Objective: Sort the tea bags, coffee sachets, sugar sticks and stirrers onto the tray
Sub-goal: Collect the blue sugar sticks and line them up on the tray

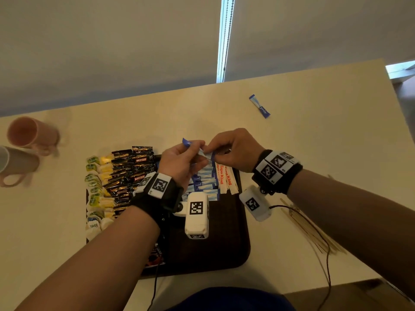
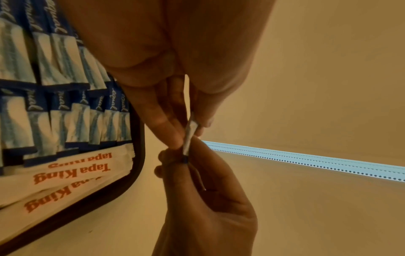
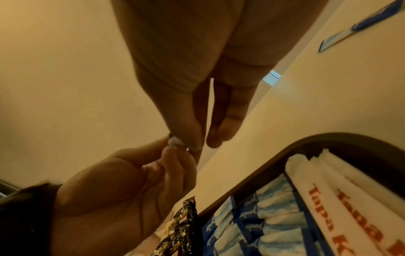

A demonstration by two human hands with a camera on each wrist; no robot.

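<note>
Head cam: both hands, left hand (image 1: 179, 160) & right hand (image 1: 233, 151), pinch one sugar stick (image 1: 203, 152) above the tray (image 1: 224, 243), far edge. Wrist cams: fingertip pinches at its ends; paper likely light, limp, tearable, so best held near ends.

The scene is dimly lit in warm yellow; daylight is admitted through a bright blind gap (image 1: 225, 39). The cups (image 1: 24, 140) are blurred, and edges are bent.
</note>
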